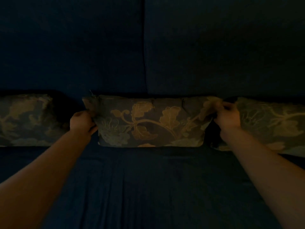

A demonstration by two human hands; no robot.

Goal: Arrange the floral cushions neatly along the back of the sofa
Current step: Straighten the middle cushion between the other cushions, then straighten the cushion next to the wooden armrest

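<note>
Three dark floral cushions stand in a row against the back of a dark blue sofa [214, 55]. The middle cushion [148, 123], with gold leaves and a curling stem, is held at both ends. My left hand [82, 122] grips its left edge, and my right hand [228, 117] pinches its upper right corner. A left cushion [28, 119] sits apart from it, with a dark gap between them. The right cushion [270, 123] lies close behind my right hand and runs off the frame's edge.
The sofa seat [140, 187] spreads dark and wrinkled in front of the cushions. A vertical seam [144, 55] splits the backrest into two panels. The light is very dim.
</note>
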